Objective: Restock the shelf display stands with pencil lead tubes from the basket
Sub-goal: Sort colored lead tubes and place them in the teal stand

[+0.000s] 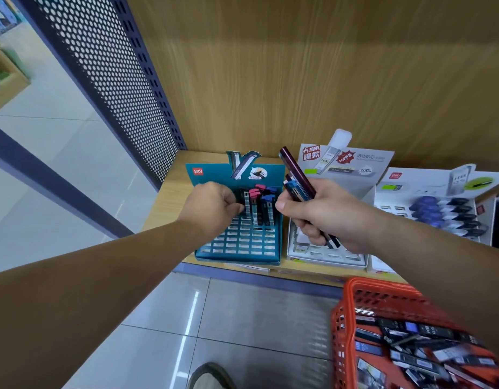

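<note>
Wooden shelf point(171, 196): the left hand point(211, 204) pinches 1 clear lead tube point(247, 204) in the teal cardboard slotted display stand point(237, 256) (far rows). The right hand point(326, 217) clutches a dark tube bundle point(298, 178). If that hold loosens, tubes could slip and topple those standing.

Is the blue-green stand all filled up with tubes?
No, only a few lead tubes stand at the back of the teal stand, and most of its slots are empty.

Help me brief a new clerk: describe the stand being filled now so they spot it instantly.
Find the wooden shelf beside the perforated metal panel. The teal display stand is the leftmost on it, under the left hand. Its neighbours are white.
</note>
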